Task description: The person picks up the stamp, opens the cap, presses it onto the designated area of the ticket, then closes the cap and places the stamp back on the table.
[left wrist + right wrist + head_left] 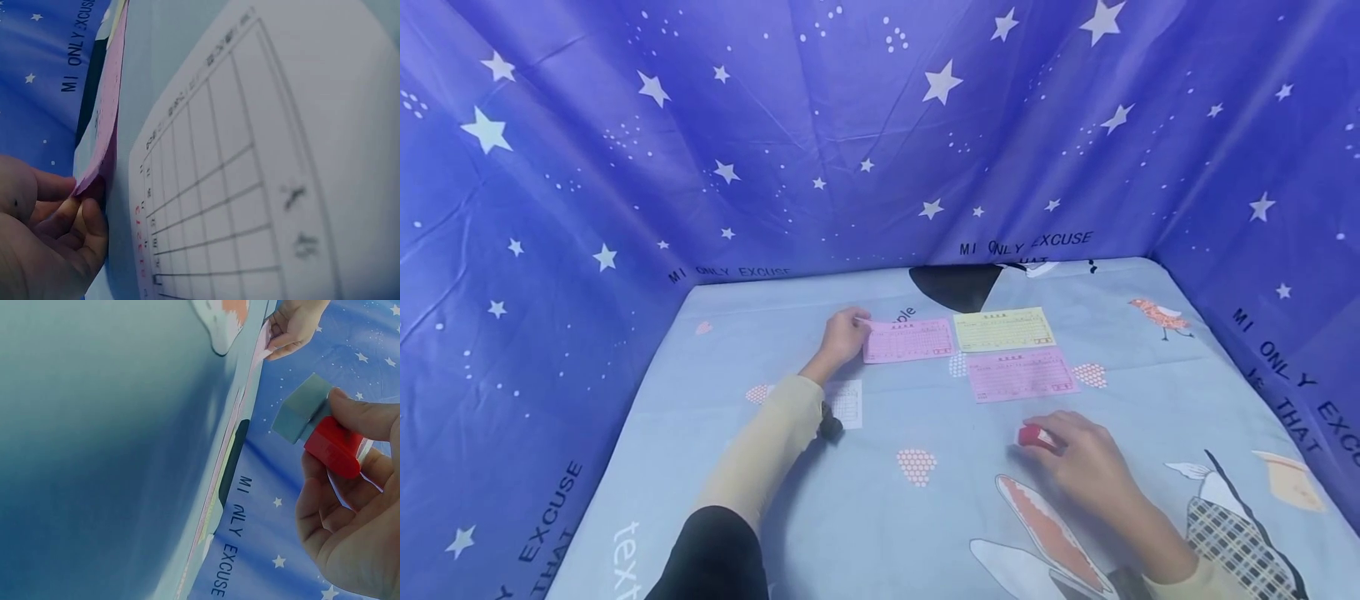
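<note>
At the far middle of the table, my left hand [846,336] pinches the left edge of a pink printed slip [910,340]. The left wrist view shows that edge bent up between thumb and fingers [87,215]. My right hand [1086,458] is nearer the front right, holding a small red stamp [1037,437] with a grey block end [303,407]; the thumb and fingers grip its red body. Beyond it lie another pink slip [1024,375] and a yellow slip [1004,331], both printed with tables. A white printed slip [850,404] lies below my left wrist, partly hidden by the arm.
The table has a light blue cloth [880,517] with printed hearts, a bird and rabbit ears. Purple star-patterned curtains [820,150] hang around its back and sides. A black wrist camera [830,425] on my left arm overlaps the white slip.
</note>
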The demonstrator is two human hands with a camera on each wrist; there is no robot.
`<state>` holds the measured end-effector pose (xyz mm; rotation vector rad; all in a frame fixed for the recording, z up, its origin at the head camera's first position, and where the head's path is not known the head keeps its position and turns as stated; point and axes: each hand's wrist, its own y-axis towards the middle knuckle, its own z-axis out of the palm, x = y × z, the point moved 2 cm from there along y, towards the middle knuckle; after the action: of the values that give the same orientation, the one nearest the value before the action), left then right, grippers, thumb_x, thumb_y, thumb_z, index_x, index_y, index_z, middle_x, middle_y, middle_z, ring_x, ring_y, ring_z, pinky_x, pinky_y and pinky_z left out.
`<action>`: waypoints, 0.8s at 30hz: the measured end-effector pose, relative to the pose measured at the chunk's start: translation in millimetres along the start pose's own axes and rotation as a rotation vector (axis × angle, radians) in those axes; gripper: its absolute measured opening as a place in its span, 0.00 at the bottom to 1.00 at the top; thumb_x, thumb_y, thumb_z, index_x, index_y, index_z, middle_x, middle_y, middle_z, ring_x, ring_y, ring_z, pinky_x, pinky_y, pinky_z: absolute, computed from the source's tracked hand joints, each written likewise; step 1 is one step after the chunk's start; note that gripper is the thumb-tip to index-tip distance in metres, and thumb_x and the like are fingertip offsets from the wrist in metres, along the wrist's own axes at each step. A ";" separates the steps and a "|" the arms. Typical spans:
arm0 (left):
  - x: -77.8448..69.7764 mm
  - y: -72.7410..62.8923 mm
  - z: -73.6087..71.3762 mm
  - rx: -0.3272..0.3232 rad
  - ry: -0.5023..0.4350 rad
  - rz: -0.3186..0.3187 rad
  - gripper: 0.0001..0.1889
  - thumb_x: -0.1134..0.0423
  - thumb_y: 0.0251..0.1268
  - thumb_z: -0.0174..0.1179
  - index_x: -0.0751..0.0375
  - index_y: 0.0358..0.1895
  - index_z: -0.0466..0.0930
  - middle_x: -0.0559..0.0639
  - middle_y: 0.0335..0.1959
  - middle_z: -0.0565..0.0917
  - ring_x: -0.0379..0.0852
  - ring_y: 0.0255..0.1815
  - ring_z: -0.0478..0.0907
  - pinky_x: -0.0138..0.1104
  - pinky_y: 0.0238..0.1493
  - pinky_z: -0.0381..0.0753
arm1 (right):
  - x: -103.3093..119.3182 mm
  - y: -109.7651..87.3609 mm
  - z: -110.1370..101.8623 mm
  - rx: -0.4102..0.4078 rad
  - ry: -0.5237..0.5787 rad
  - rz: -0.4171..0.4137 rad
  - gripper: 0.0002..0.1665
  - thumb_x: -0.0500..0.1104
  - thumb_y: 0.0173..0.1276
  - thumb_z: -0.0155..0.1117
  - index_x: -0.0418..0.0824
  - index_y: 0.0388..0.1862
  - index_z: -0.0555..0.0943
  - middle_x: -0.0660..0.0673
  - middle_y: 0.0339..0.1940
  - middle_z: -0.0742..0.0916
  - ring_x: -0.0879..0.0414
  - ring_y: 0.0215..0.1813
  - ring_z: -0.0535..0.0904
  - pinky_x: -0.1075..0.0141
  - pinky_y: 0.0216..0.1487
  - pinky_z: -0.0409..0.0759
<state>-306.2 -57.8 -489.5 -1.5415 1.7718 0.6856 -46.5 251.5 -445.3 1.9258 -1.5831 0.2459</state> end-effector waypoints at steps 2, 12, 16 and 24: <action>2.9 -1.9 -2.6 0.002 -0.003 -0.011 0.18 0.67 0.72 0.56 0.64 0.62 0.78 0.61 0.53 0.84 0.54 0.50 0.82 0.44 0.50 0.83 | 0.3 -0.1 3.2 0.006 0.002 -0.005 0.20 0.35 0.49 0.83 0.43 0.42 0.89 0.54 0.38 0.89 0.54 0.41 0.85 0.54 0.42 0.83; 14.0 -21.7 -43.0 0.064 0.017 -0.029 0.21 0.60 0.76 0.55 0.63 0.68 0.73 0.61 0.58 0.82 0.49 0.37 0.84 0.44 0.51 0.83 | -3.3 -2.6 7.1 0.035 -0.010 0.078 0.15 0.48 0.55 0.81 0.53 0.42 0.89 0.60 0.39 0.88 0.55 0.45 0.84 0.59 0.48 0.78; 37.5 -43.0 -79.6 0.066 0.105 -0.033 0.20 0.60 0.76 0.55 0.65 0.65 0.75 0.61 0.55 0.83 0.50 0.37 0.82 0.47 0.51 0.82 | 4.2 -0.5 6.4 0.098 0.021 0.164 0.11 0.55 0.59 0.78 0.58 0.39 0.87 0.62 0.38 0.86 0.56 0.46 0.82 0.57 0.48 0.77; 79.7 -80.4 -127.7 0.106 0.279 -0.093 0.18 0.62 0.71 0.61 0.69 0.57 0.82 0.64 0.49 0.86 0.57 0.42 0.84 0.47 0.44 0.84 | 4.7 9.4 4.4 0.022 0.038 -0.019 0.14 0.39 0.53 0.81 0.55 0.36 0.87 0.60 0.35 0.87 0.58 0.39 0.82 0.71 0.42 0.75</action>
<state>-251.6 -218.0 -467.4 -1.6986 1.8890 0.3384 -55.0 244.3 -443.1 1.9411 -1.5430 0.2913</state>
